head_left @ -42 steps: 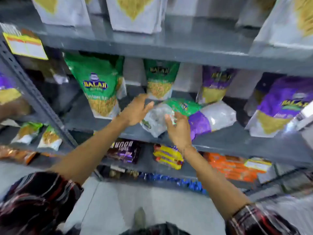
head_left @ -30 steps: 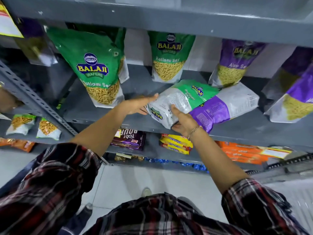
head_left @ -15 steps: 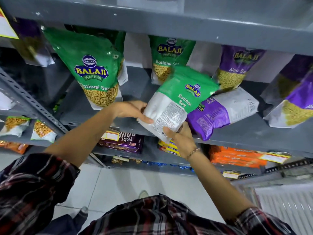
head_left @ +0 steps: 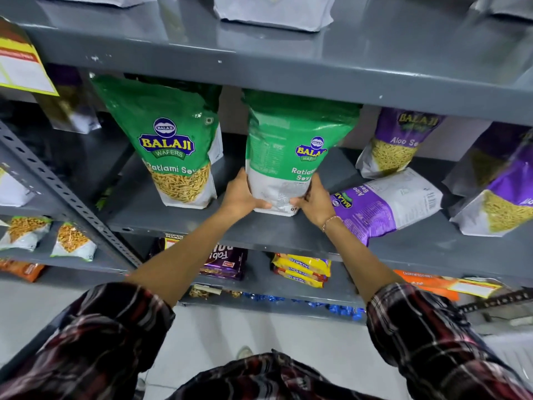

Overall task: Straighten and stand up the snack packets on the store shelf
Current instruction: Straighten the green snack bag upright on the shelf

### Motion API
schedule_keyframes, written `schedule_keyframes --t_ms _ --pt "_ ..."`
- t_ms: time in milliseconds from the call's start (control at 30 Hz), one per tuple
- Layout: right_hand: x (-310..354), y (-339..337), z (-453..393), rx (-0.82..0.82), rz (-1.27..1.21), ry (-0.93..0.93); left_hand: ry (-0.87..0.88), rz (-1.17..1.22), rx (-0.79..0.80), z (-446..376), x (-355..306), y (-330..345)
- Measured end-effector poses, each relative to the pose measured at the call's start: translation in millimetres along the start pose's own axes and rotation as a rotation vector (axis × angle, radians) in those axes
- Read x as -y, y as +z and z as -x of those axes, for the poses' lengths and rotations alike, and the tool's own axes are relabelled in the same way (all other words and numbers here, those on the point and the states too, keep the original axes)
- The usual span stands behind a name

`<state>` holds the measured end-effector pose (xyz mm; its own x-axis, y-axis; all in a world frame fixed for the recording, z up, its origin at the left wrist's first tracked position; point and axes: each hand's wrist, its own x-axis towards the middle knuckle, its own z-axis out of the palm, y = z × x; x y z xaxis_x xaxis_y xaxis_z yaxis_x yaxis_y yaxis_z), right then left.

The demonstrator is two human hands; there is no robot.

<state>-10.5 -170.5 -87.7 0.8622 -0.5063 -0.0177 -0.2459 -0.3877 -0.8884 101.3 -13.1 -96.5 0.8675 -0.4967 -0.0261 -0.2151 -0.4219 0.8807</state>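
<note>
Below the fingers (head_left: 261, 204) and a little to their left lay dark purple biscuit packs (head_left: 223, 262); straight below, a stack of yellow biscuit packs (head_left: 301, 269); lower still, blue-wrapped sweets (head_left: 302, 302) in a row. Orange cookie boxes (head_left: 424, 280) lay flat, down and well to the right. A yellow price card (head_left: 20, 67) hung far up-left, and pale floor tiles (head_left: 259, 330) showed lowest of all.

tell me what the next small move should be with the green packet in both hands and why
Probably set its base flat on the shelf and let go. The green Ratlami Sev packet is upright, gripped low by the left hand and right hand, base about at shelf level. Then the purple Aloo Sev packet beside it, lying on its side, looks like the next one to stand up.
</note>
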Motion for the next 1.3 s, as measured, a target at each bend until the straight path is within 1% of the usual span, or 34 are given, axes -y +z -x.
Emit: schedule_keyframes --t_ms 133,300,333,400,433,467,533,600,667,833,933,1067,1133,1233,1267,1300 --pt "-8 4 -2 -0.035 0.074 0.013 0.014 0.007 -0.023 1 9 12" --pt "-12 8 -2 -0.113 0.101 0.075 0.054 -0.077 0.015 1 17 11" --pt "-14 9 0 -0.135 0.074 0.093 0.082 -0.064 -0.019 5 20 12" --pt "-17 12 5 -0.166 0.017 0.124 0.166 -0.060 -0.149 18 24 13" --pt "-18 13 7 -0.175 -0.002 0.134 0.215 -0.075 -0.190 24 25 15" --pt "-19 13 9 -0.183 -0.010 0.141 0.272 -0.100 -0.186 31 25 16" --pt "-18 14 11 -0.191 -0.002 0.148 0.392 -0.191 -0.086 40 24 21" --pt "-17 13 13 -0.189 0.009 0.158 0.458 -0.254 -0.011 42 26 22" --pt "-16 13 18 -0.189 0.039 0.168 0.460 -0.255 -0.003 39 25 19" --pt "-8 23 45 -0.214 0.232 0.123 0.439 -0.225 0.062 31 32 10" --pt "2 44 65 -0.209 0.259 0.043 0.393 -0.205 0.093 28 35 11" --pt "14 63 80 -0.154 0.242 -0.068 0.325 -0.175 0.108 26 35 15" --pt "16 57 77 -0.232 0.215 -0.055 0.319 -0.189 0.116 24 36 16" --pt "10 32 62 -0.390 0.178 0.009 0.299 -0.219 0.213 18 38 12" --pt "6 21 55 -0.401 0.184 0.020 0.273 -0.212 0.246 15 38 9" --pt "1 9 47 -0.371 0.190 0.037 0.241 -0.209 0.272 11 37 6"
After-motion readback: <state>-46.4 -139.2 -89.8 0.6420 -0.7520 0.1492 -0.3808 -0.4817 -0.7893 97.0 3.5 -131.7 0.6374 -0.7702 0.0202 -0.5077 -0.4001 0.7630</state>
